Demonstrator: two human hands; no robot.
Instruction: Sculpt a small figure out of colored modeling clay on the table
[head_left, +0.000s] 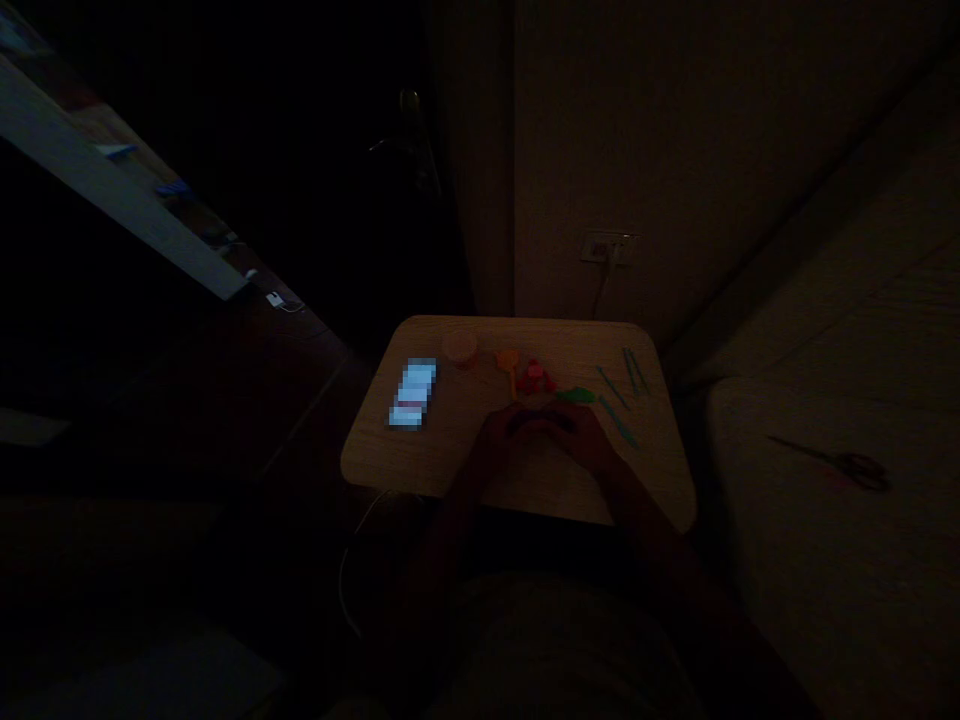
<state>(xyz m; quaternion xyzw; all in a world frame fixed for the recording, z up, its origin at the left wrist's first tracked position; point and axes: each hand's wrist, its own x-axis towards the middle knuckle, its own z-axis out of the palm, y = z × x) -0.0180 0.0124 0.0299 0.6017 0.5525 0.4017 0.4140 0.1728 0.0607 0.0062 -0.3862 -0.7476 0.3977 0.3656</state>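
Note:
In dim light, my left hand (496, 438) and my right hand (589, 436) meet over the front half of a small wooden-topped table (442, 470). Their fingers are curled around a dark, longish thing (541, 420) whose kind I cannot make out. Just beyond the fingers lie an orange piece with a wide head and a thin stem (508, 362), a red lumpy piece (535, 378) and a green leaf-shaped piece (576, 395). To the right of my right hand are several thin bluish-green strips (618, 421).
A phone with a lit screen (413, 393) lies at the table's left, near a round pinkish tub (460, 349). Scissors (862, 470) rest on a pale surface to the right. A wall socket (609, 247) with a plugged-in cable is behind the table; a white cable (343, 575) hangs front left.

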